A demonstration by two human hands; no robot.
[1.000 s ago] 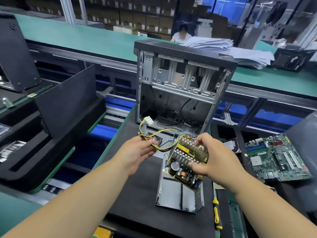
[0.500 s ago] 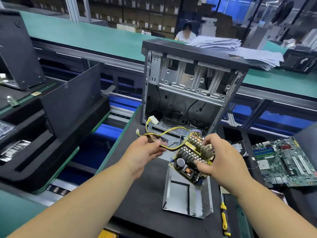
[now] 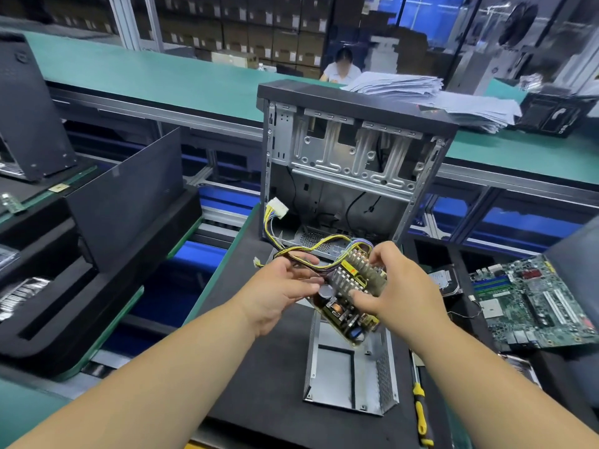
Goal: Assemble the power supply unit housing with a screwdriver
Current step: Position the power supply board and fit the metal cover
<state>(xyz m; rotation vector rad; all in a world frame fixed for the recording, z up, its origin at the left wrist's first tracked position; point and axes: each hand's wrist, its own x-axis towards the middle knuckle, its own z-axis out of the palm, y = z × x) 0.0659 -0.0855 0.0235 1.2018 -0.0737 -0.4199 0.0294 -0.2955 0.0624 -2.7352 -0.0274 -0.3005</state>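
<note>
**Board in the air, cables loose**

The right hand [image 3: 402, 286] grips the power supply board [image 3: 348, 296] above the open metal housing [image 3: 350, 380]; the left hand [image 3: 285, 286] holds its cable bundle [image 3: 311, 251]. Those wires could snag the computer case [image 3: 350, 150] — or get pinched under the board. Since 1 second ago, both hands have lifted slightly; the screwdriver [image 3: 420, 413] lies untouched.

The housing [image 3: 348, 377] is bare, dull-shining sheet metal with perforated walls, lying on a matt black mat [image 3: 269, 367] beside a glossy yellow-and-black plastic-handled screwdriver [image 3: 420, 413].
</note>
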